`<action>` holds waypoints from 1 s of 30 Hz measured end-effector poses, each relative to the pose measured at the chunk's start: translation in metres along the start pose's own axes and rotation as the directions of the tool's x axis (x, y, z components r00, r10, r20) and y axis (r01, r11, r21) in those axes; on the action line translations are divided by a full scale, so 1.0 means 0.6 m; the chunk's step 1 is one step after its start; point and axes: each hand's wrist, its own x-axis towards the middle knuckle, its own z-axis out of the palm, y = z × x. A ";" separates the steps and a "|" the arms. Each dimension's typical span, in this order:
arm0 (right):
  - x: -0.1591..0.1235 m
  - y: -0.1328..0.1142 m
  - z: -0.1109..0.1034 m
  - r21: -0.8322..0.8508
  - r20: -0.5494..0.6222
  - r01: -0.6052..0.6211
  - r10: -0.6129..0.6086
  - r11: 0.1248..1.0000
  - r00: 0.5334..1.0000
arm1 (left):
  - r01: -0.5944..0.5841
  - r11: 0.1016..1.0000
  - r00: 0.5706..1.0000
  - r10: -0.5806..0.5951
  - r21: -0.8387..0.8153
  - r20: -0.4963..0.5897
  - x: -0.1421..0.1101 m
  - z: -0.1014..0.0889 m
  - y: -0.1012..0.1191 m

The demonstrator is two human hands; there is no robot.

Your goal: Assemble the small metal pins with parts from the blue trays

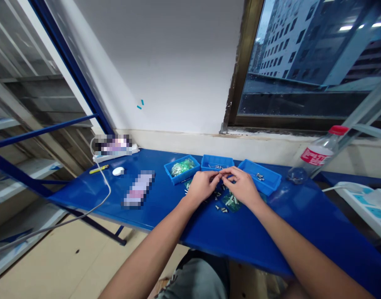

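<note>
My left hand (203, 185) and my right hand (240, 185) meet fingertip to fingertip over the blue table. Both are closed in a pinch, and whatever small piece sits between them is too small to name. Just behind them stand three blue bins: the left bin (178, 179) holds green-tinted plastic bags (182, 167), the middle bin (218, 159) thin metal pins, and the right bin (271, 182) a few small metal parts (260, 177). Small metal fittings (222, 209) lie loose below my hands, beside a green plastic bag (232, 202) with pale cylindrical pieces.
A clear bottle (315, 155) with a red cap leans at the right rear. On the left lie a blurred phone-like rectangle (138, 189), a white round object (118, 171), a yellow cutter (98, 169) and a power strip (116, 155). A cable (108, 182) crosses the left table edge.
</note>
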 end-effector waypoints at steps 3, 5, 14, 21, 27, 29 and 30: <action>-0.002 -0.002 0.001 -0.009 0.003 0.003 -0.003 1.000 1.000 | 0.039 0.999 0.999 -0.040 -0.030 -0.031 0.002 0.006 -0.009; -0.004 -0.004 0.003 0.029 -0.014 -0.054 0.055 0.998 0.998 | 0.055 0.998 0.997 -0.057 -0.033 -0.043 0.002 0.009 -0.013; -0.002 0.006 0.010 0.077 -0.014 -0.110 0.111 0.991 0.994 | -0.014 0.998 0.999 0.012 -0.063 -0.036 0.004 0.010 -0.013; -0.002 0.001 0.003 -0.021 -0.007 -0.061 0.061 0.998 0.998 | 0.011 1.000 1.000 -0.010 0.016 -0.011 -0.001 -0.001 0.005; -0.002 0.007 0.005 0.036 0.050 -0.057 0.055 0.998 0.997 | 0.040 0.999 0.999 -0.040 -0.026 0.001 0.003 0.005 -0.008; -0.002 0.009 0.006 0.072 0.030 -0.103 0.101 0.992 0.994 | 0.058 0.998 0.998 -0.059 -0.035 -0.011 0.004 0.009 -0.013; -0.002 0.010 0.007 0.094 0.019 -0.130 0.129 0.987 0.991 | 0.064 0.997 0.998 -0.065 -0.043 -0.016 0.005 0.010 -0.015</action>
